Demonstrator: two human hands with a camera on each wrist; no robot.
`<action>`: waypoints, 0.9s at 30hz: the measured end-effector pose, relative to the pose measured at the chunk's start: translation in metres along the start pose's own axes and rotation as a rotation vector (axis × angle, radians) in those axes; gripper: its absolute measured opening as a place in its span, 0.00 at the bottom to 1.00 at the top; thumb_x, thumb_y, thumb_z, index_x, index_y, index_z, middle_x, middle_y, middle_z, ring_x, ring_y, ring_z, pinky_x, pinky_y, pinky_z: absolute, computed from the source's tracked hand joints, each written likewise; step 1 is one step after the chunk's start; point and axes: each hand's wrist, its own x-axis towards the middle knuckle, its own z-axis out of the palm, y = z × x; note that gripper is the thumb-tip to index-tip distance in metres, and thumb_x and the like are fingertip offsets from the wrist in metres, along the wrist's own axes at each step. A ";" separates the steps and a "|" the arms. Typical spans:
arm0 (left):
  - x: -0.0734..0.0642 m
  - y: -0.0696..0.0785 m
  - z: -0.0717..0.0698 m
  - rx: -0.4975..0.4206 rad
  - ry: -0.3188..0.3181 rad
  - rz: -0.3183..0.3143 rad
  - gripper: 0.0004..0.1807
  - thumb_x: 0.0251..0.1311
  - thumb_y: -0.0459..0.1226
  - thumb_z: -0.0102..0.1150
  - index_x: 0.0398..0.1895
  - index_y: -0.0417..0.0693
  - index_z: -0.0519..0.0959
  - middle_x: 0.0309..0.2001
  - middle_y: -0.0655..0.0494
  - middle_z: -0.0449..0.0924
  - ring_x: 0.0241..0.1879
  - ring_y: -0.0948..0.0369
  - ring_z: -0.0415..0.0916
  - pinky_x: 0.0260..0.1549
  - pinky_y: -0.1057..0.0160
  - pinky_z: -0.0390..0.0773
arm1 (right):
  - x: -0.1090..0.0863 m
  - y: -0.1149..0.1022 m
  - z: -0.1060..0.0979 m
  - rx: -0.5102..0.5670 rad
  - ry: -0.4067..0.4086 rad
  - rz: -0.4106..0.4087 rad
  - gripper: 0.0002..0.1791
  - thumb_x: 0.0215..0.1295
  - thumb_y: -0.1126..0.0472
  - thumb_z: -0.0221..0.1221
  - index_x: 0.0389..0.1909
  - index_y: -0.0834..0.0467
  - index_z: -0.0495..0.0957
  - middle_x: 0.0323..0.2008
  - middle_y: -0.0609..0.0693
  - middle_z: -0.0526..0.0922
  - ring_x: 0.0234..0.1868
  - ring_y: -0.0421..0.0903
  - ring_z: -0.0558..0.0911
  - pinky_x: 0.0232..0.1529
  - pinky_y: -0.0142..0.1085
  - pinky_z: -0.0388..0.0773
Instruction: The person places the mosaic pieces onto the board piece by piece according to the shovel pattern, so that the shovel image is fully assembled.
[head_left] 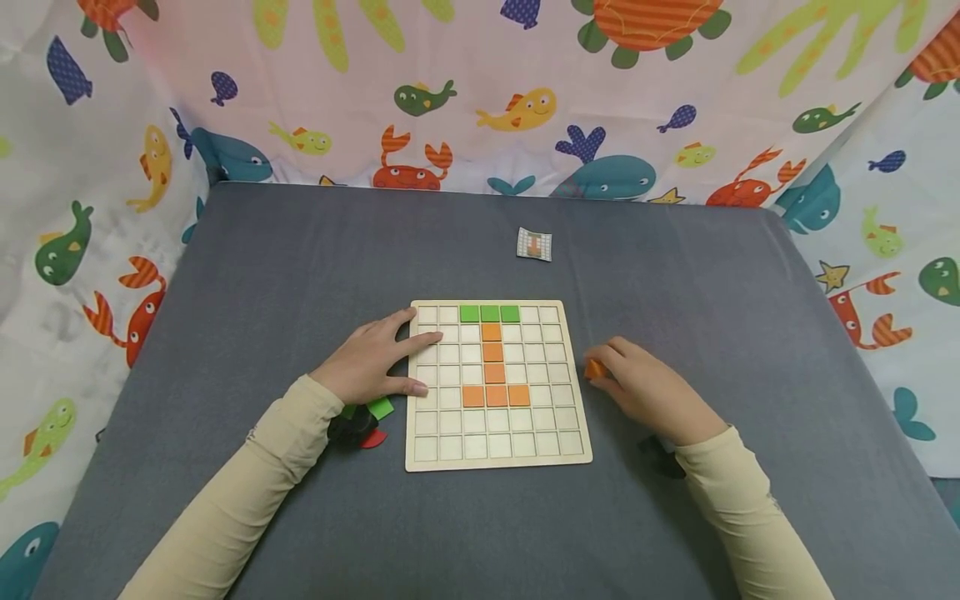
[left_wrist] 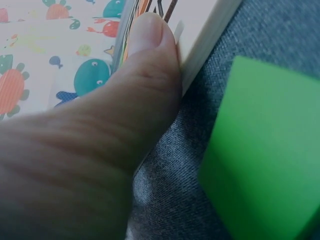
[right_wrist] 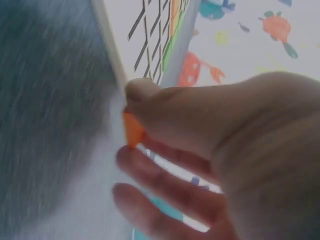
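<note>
- Two hands are at a single wooden grid board (head_left: 498,465) on one grey-covered table (head_left: 315,242); the board has seven rows of seven squares.
- One left hand (head_left: 375,358) rests at the board's left edge, its fingers spread and grasping nothing; the thumb touches the rim.
- One right hand (head_left: 645,383), just right of the board, pinches an orange tile (head_left: 595,369) between thumb and fingers; whether more than one is held, I cannot tell.
- Three green tiles (head_left: 490,314) fill the middle of the farthest row.
- Six orange tiles (head_left: 494,372) lie on the board: three run nearward in the middle column, and three sit side by side in the fifth row from the far edge.
- At least one loose green tile (head_left: 380,407) and one red piece (head_left: 372,438), partly hidden, lie left of the board, near the left wrist.
- One small printed card (head_left: 534,244) lies beyond the board, toward the far edge.
- Two beige sleeves (head_left: 255,467) cover the arms.
</note>
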 end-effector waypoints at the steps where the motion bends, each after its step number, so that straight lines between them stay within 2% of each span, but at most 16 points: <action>1: 0.000 0.000 0.000 0.005 0.003 0.002 0.42 0.52 0.59 0.63 0.71 0.63 0.63 0.73 0.39 0.51 0.70 0.42 0.55 0.64 0.39 0.57 | 0.003 -0.004 0.001 -0.004 0.006 -0.012 0.18 0.52 0.68 0.69 0.44 0.61 0.78 0.37 0.51 0.78 0.36 0.44 0.78 0.37 0.39 0.77; 6: -0.002 0.001 0.001 0.017 0.008 0.008 0.42 0.52 0.58 0.64 0.71 0.61 0.63 0.72 0.38 0.52 0.70 0.41 0.55 0.63 0.39 0.58 | 0.015 -0.029 0.006 0.015 -0.006 -0.083 0.18 0.53 0.66 0.70 0.44 0.59 0.77 0.38 0.49 0.79 0.38 0.43 0.78 0.38 0.36 0.78; 10: -0.001 0.001 0.001 0.003 0.010 0.011 0.42 0.52 0.58 0.65 0.71 0.62 0.63 0.73 0.38 0.52 0.70 0.42 0.55 0.64 0.40 0.57 | 0.023 -0.046 0.011 0.136 -0.023 -0.171 0.16 0.54 0.66 0.69 0.44 0.58 0.77 0.40 0.46 0.79 0.41 0.40 0.78 0.42 0.31 0.77; 13: -0.001 0.000 0.000 0.000 0.011 0.007 0.42 0.52 0.58 0.64 0.71 0.62 0.63 0.73 0.38 0.51 0.70 0.42 0.55 0.63 0.39 0.57 | 0.028 -0.056 0.016 0.234 -0.064 -0.211 0.16 0.56 0.66 0.67 0.45 0.57 0.77 0.41 0.44 0.79 0.43 0.38 0.78 0.45 0.29 0.76; 15: -0.001 -0.001 0.001 0.001 0.007 0.003 0.42 0.52 0.58 0.64 0.71 0.62 0.63 0.73 0.39 0.51 0.70 0.41 0.55 0.63 0.39 0.57 | 0.031 -0.062 0.021 0.261 -0.095 -0.232 0.15 0.58 0.66 0.66 0.46 0.57 0.76 0.41 0.43 0.79 0.43 0.38 0.77 0.45 0.28 0.75; 21: 0.001 -0.002 0.002 0.010 -0.001 0.011 0.42 0.53 0.60 0.63 0.72 0.63 0.62 0.73 0.39 0.51 0.70 0.42 0.55 0.64 0.40 0.58 | 0.035 -0.073 0.033 0.219 -0.136 -0.247 0.16 0.59 0.61 0.66 0.47 0.53 0.76 0.41 0.41 0.78 0.41 0.37 0.75 0.44 0.28 0.74; 27: 0.001 -0.002 0.001 0.011 -0.006 0.002 0.42 0.53 0.60 0.62 0.72 0.64 0.62 0.73 0.39 0.51 0.70 0.42 0.54 0.64 0.40 0.57 | 0.039 -0.077 0.037 0.183 -0.120 -0.259 0.15 0.60 0.59 0.66 0.48 0.52 0.76 0.42 0.42 0.78 0.42 0.37 0.75 0.45 0.30 0.75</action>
